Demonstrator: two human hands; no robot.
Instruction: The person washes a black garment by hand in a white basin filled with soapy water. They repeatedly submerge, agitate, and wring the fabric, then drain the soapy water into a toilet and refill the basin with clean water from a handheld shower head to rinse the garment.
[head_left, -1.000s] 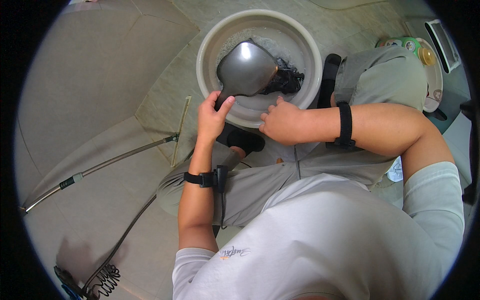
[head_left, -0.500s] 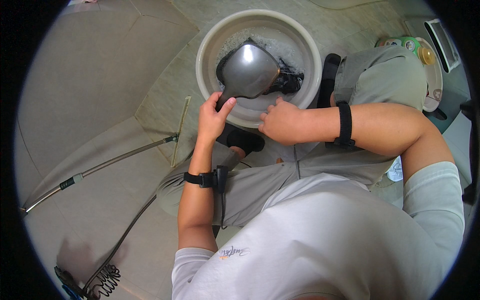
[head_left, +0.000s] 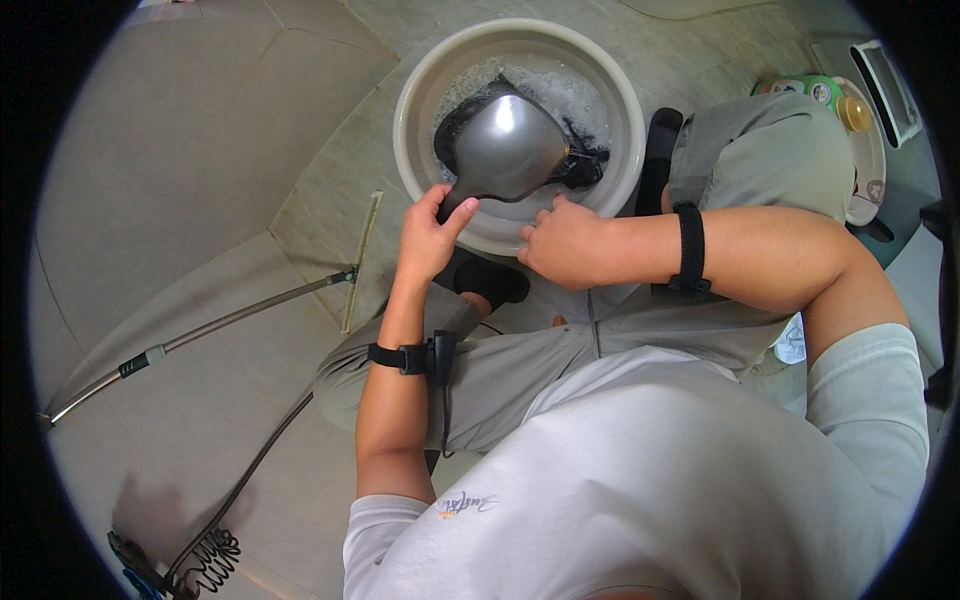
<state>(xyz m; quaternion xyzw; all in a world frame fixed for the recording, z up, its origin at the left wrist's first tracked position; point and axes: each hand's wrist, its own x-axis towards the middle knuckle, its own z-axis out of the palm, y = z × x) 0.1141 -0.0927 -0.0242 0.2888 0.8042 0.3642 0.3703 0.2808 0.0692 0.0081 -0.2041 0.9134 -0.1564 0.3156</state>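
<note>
My left hand (head_left: 430, 232) grips the short handle of a grey, shiny water scoop (head_left: 508, 150), thumb on top. The scoop hangs over a round off-white basin (head_left: 404, 130), its smooth rounded face turned up. Foamy water lies in the basin. Black soaked items (head_left: 582, 168) lie in it, partly hidden by the scoop; their kind is unclear. My right hand (head_left: 565, 242) rests at the near right of the basin with fingers curled over the rim. The fingertips on the inner side are only partly visible.
A metal pole (head_left: 240, 312) with a narrow head lies on the tiled floor at left, near a coiled black cable (head_left: 218, 560). A green bottle with a yellow cap (head_left: 855, 112) stands by a pale tub (head_left: 866, 190) at right. My feet flank the basin.
The scoop in my left hand has moved slightly right and down, baring more of the black items at its upper left. My right hand has stayed in place.
</note>
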